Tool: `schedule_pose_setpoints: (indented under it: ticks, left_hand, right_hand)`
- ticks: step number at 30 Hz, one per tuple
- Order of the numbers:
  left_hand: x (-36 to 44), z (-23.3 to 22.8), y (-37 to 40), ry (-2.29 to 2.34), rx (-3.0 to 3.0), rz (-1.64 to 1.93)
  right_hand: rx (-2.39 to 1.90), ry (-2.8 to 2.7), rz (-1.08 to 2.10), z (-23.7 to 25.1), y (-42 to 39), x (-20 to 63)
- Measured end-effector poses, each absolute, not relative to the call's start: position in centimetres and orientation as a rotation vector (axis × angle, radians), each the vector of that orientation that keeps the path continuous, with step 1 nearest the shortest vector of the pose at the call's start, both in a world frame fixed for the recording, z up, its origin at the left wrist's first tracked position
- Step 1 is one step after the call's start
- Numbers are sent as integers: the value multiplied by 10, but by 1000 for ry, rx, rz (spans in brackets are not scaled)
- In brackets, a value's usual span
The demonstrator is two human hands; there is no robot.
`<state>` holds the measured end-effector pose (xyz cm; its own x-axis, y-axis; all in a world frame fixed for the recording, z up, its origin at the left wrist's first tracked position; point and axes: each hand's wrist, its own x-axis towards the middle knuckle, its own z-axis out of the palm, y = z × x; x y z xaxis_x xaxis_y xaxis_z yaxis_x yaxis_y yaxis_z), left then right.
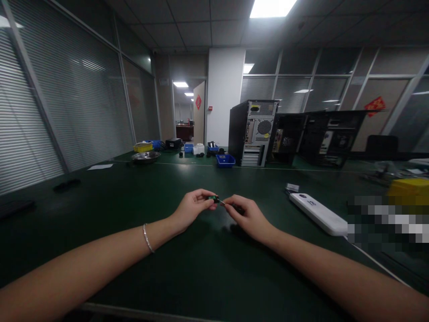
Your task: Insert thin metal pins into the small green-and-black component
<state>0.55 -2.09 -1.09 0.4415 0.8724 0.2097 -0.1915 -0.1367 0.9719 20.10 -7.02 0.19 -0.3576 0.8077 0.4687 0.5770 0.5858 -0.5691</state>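
Note:
My left hand point(191, 209) is closed in a pinch on a small green and black part point(213, 198) that looks like a little circuit board, held just above the table. Facing it from the right, my right hand point(250, 218) grips a small screwdriver point(221, 202), with its thin metal shaft pointing left. The shaft's tip is at the edge of the green part; whether it touches is too small to tell. Most of the screwdriver's handle is hidden by my right fingers.
Both hands are over a dark green table point(187, 273). To the right lies a white power bank point(318, 212) with a cable. Computer cases point(256, 134) stand at the back right, beside a blue tray point(225, 161). A metal bowl point(145, 156) and yellow basket point(143, 147) are at the back left.

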Motion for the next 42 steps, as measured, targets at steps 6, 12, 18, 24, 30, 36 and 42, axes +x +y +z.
schedule_pose_setpoints:
  ticks: [6,12,18,24,30,36,42]
  left_hand:
    - [6,-12,-21,597,1316,982]
    - [3,-11,-23,561,1390,919]
    - [4,-9,-27,596,1612,790]
    - [5,-9,-24,572,1571,901]
    - [2,-8,-21,573,1562,969]
    - [2,-7,-22,636,1673,978]
    - [-1,-8,-24,687,1888,1015]
  right_hand:
    - [-992,-2108,450,2,-72,200]
    - [-995,-2134,461,4,-74,200]
    - [-971,-2176,428,4,-73,200]
    - [-1074,-2088,326,0,-69,203]
    - [-1130,-2146,247,1,-69,206]
    - [-1141,-2179,228,1,-70,205]
    - [-1166,-2216,217,2,-72,205]
